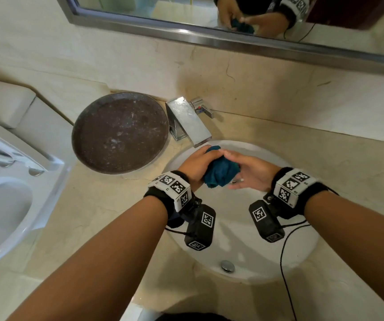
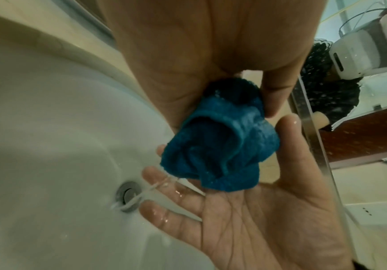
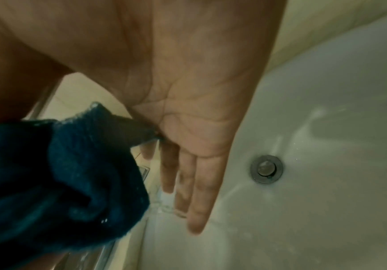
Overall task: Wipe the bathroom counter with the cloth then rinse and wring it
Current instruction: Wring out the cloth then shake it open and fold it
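Note:
A wet teal cloth (image 1: 221, 173) is bunched up over the white sink basin (image 1: 244, 239), just below the faucet spout. My left hand (image 1: 198, 164) grips its upper part, fingers curled round it. In the left wrist view a thin trickle of water (image 2: 155, 188) runs off the cloth (image 2: 220, 149) toward the drain (image 2: 128, 196). My right hand (image 1: 251, 174) is spread flat beside and under the cloth, palm toward it, fingers straight and wet (image 2: 164, 215). The right wrist view shows that open palm (image 3: 192, 127) with the cloth (image 3: 60, 173) at its left.
The chrome faucet (image 1: 187, 120) stands behind the basin on the beige marble counter (image 1: 107, 205). A round dark tray (image 1: 119, 133) lies left of it. A white toilet (image 1: 5, 205) is at far left. A mirror (image 1: 140, 5) hangs above. A black cable (image 1: 283, 262) crosses the basin's right side.

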`<state>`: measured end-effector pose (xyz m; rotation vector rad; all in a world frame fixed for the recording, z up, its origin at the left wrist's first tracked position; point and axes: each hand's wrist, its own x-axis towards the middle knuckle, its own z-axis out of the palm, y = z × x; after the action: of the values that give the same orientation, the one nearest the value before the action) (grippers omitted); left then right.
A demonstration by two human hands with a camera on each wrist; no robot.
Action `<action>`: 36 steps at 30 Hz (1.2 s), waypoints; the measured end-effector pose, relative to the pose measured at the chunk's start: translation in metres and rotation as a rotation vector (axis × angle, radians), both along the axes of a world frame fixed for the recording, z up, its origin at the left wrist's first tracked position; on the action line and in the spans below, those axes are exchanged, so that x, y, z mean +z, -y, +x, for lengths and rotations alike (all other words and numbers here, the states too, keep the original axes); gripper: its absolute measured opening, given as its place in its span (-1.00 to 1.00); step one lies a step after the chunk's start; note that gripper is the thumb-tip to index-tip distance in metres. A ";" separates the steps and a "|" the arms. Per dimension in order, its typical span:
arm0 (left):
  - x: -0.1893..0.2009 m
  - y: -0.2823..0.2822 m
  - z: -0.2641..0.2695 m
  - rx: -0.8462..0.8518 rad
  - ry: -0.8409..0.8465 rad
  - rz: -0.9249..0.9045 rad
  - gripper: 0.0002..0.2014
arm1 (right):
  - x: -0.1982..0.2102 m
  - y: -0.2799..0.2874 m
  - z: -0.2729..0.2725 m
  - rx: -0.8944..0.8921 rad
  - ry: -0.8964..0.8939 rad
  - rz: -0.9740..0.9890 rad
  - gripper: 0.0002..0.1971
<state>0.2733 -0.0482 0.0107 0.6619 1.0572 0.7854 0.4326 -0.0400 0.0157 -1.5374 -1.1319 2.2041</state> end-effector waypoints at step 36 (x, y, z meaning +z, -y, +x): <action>0.022 0.002 0.008 -0.107 -0.095 -0.078 -0.91 | 0.051 0.036 -0.017 -0.152 0.245 0.185 -0.60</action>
<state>0.2813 -0.0504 0.0323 0.6888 1.1237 0.6218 0.4159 -0.0760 0.0669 -1.7812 -1.2030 1.7971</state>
